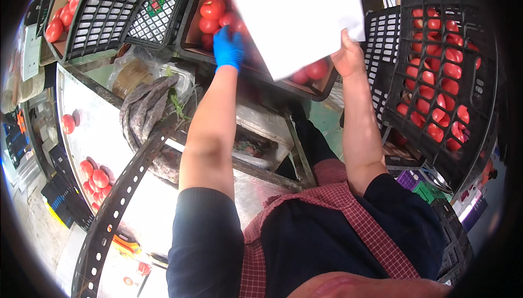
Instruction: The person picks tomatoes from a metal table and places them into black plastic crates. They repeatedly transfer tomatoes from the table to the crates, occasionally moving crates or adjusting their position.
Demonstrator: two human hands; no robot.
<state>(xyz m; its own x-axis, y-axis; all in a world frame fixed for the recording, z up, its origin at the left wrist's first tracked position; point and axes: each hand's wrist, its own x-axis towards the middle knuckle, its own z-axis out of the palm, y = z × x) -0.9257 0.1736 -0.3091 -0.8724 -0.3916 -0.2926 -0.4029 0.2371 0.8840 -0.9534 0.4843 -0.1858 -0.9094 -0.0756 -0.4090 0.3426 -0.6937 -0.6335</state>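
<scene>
My left hand [228, 49], in a blue glove, reaches into a black plastic crate [302, 89] and touches the red tomatoes [213, 9] there. Its fingertips are partly hidden among them, so a hold on one cannot be made out. A large white sheet of paper [298, 16] hangs over the crate and covers much of its contents. My bare right hand [348, 55] grips that sheet near its lower right corner. More tomatoes [316, 70] show beneath the sheet's lower edge, beside the crate's brown lining.
A tilted black crate of tomatoes [443, 77] stands at the right. Another tomato-filled crate [108, 24] is at upper left. A grey cloth [143, 106] drapes over a perforated metal bar [116, 212]. Loose tomatoes [99, 179] and an orange-yellow tool [126, 245] lie on a white surface.
</scene>
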